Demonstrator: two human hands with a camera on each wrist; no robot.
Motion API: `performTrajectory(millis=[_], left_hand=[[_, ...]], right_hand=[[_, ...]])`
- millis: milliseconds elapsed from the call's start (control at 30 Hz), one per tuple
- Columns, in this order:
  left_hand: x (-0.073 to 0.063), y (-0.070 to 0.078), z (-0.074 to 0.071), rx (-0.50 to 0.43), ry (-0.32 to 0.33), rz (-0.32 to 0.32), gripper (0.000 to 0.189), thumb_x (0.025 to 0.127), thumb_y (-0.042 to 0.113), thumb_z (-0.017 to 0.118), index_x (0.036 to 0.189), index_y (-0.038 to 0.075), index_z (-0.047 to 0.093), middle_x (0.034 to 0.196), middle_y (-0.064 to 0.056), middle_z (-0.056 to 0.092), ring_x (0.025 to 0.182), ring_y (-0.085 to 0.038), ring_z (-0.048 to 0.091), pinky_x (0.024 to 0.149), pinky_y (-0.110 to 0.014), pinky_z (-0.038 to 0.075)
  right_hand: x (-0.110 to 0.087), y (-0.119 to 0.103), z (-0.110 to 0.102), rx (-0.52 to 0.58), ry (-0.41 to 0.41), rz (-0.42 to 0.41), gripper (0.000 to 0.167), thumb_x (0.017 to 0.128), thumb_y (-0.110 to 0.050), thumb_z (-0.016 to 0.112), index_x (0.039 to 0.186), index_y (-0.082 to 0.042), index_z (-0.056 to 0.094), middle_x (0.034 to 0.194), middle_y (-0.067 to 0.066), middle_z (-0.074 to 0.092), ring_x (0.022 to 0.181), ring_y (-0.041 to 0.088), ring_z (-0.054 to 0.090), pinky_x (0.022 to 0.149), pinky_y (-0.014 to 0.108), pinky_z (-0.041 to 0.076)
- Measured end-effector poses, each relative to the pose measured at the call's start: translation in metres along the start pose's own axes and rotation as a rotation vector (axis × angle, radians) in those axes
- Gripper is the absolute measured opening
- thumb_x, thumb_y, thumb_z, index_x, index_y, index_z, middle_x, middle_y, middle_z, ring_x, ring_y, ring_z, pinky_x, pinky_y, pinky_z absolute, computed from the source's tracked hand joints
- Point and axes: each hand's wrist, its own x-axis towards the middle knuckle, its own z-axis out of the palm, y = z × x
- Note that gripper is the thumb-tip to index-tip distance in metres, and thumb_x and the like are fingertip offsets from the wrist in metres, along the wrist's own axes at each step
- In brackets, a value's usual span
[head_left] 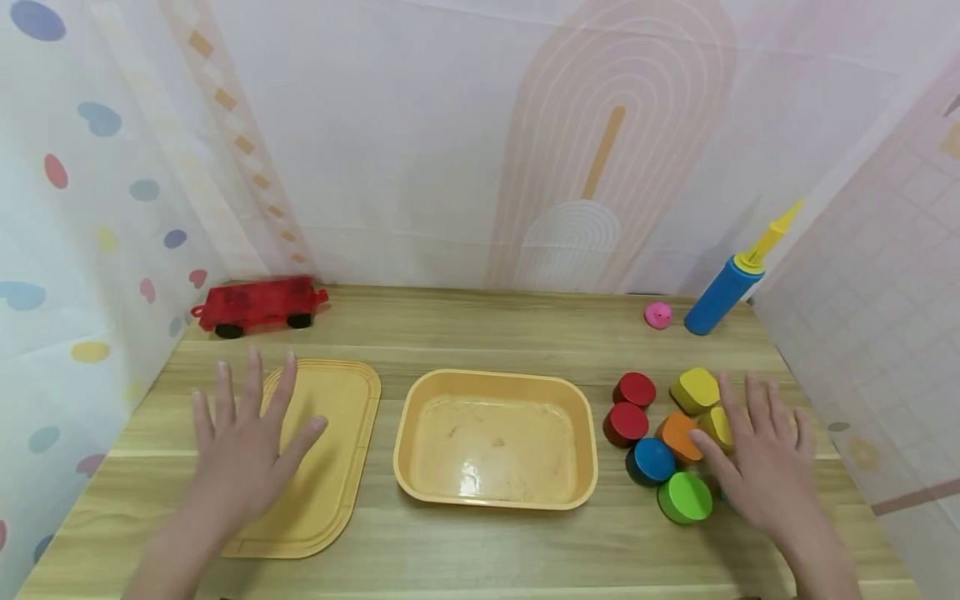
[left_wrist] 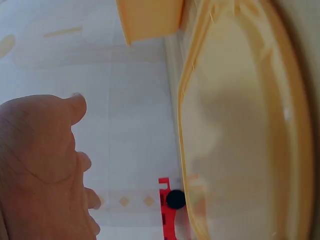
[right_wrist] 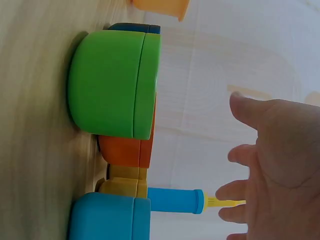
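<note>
My left hand (head_left: 243,454) hovers with fingers spread over the flat yellow lid (head_left: 341,454); the left wrist view shows the palm well above the lid's surface. To the right of the lid lies an oblong yellow tub (head_left: 495,446), its inside bare apart from small dark marks. My right hand (head_left: 772,467), fingers apart, is held over a cluster of small lidded pots. Among these are a red pot (head_left: 626,423), a blue pot (head_left: 651,461), a green pot (right_wrist: 107,82), an orange pot (head_left: 681,437) and a yellow pot (head_left: 695,390). Neither hand holds anything.
A red toy wagon (head_left: 258,304) with black wheels stands at the back left. At the back right are a pink toy duck (head_left: 658,315) and a blue hand pump (head_left: 720,296) with a yellow nozzle. Patterned cloth (head_left: 390,150) hangs behind the wooden table (head_left: 480,333) and on both sides.
</note>
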Motion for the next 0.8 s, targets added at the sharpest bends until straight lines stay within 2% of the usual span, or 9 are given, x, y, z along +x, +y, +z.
performTrajectory(millis=[133,233,400,500,600,633,700,733,800], left_hand=[[-0.009,0.009,0.006,-0.099,0.057,0.010,0.088,0.116,0.049,0.053,0.180,0.015,0.003,0.181,-0.032,-0.012,0.161,-0.062,-0.021,0.125,-0.081,-0.020],[-0.013,0.019,0.012,-0.212,0.101,0.022,0.087,0.115,0.042,0.057,0.180,0.011,0.007,0.179,-0.037,-0.006,0.162,-0.065,-0.015,0.126,-0.082,-0.017],[-0.019,0.036,0.024,-0.400,0.127,0.031,0.086,0.114,0.030,0.062,0.179,0.009,0.010,0.177,-0.041,0.006,0.162,-0.067,-0.002,0.130,-0.080,-0.011],[-0.025,0.044,0.030,-0.496,0.105,-0.008,0.087,0.114,0.028,0.062,0.180,0.013,0.007,0.180,-0.034,0.010,0.164,-0.062,0.005,0.136,-0.071,-0.005],[-0.029,0.050,0.034,-0.563,0.090,-0.058,0.086,0.115,0.026,0.063,0.180,0.015,0.009,0.183,-0.026,0.015,0.165,-0.056,0.014,0.141,-0.043,0.005],[-0.030,0.053,0.036,-0.580,0.095,-0.069,0.085,0.114,0.025,0.064,0.180,0.014,0.011,0.183,-0.024,0.018,0.165,-0.055,0.017,0.139,-0.033,0.008],[-0.030,0.057,0.039,-0.613,0.114,-0.075,0.082,0.114,0.022,0.065,0.180,0.012,0.016,0.181,-0.023,0.023,0.164,-0.051,0.024,0.130,-0.015,0.013],[-0.030,0.060,0.041,-0.630,0.126,-0.078,0.081,0.114,0.020,0.065,0.179,0.013,0.018,0.180,-0.023,0.027,0.164,-0.048,0.028,0.123,-0.007,0.014],[-0.031,0.065,0.046,-0.686,0.161,-0.073,0.075,0.114,0.015,0.064,0.178,0.013,0.025,0.177,-0.023,0.035,0.163,-0.032,0.036,0.120,-0.002,0.020]], right_hand=[[-0.005,0.001,0.000,0.027,0.069,0.041,0.082,0.117,-0.044,0.056,0.177,-0.004,0.018,0.174,0.041,0.021,0.159,0.064,0.017,0.126,0.085,-0.001],[-0.011,0.000,0.002,0.079,0.141,0.089,0.079,0.115,-0.036,0.062,0.175,0.000,0.025,0.165,0.044,0.036,0.148,0.066,0.033,0.125,0.086,0.006],[-0.023,0.004,0.007,0.203,0.268,0.202,0.072,0.110,-0.021,0.070,0.169,0.004,0.037,0.159,0.043,0.046,0.142,0.068,0.042,0.125,0.085,0.016],[-0.030,0.008,0.007,0.299,0.320,0.278,0.070,0.108,-0.014,0.073,0.167,0.005,0.041,0.159,0.041,0.048,0.142,0.066,0.044,0.123,0.084,0.027],[-0.037,0.012,0.006,0.382,0.330,0.362,0.070,0.108,-0.013,0.074,0.168,0.002,0.042,0.159,0.038,0.051,0.143,0.060,0.046,0.123,0.080,0.033],[-0.038,0.015,0.007,0.391,0.320,0.390,0.070,0.109,-0.015,0.073,0.169,0.000,0.042,0.161,0.036,0.050,0.144,0.056,0.047,0.125,0.078,0.033],[-0.042,0.020,0.009,0.416,0.311,0.431,0.069,0.110,-0.019,0.073,0.170,-0.003,0.043,0.162,0.032,0.052,0.148,0.033,0.051,0.132,0.065,0.032],[-0.043,0.022,0.010,0.428,0.311,0.449,0.067,0.110,-0.019,0.073,0.169,-0.004,0.045,0.162,0.028,0.054,0.145,0.020,0.053,0.133,0.052,0.036],[-0.047,0.027,0.013,0.464,0.312,0.481,0.064,0.109,-0.022,0.074,0.166,-0.005,0.050,0.158,0.008,0.062,0.135,-0.004,0.051,0.128,0.025,0.036]])
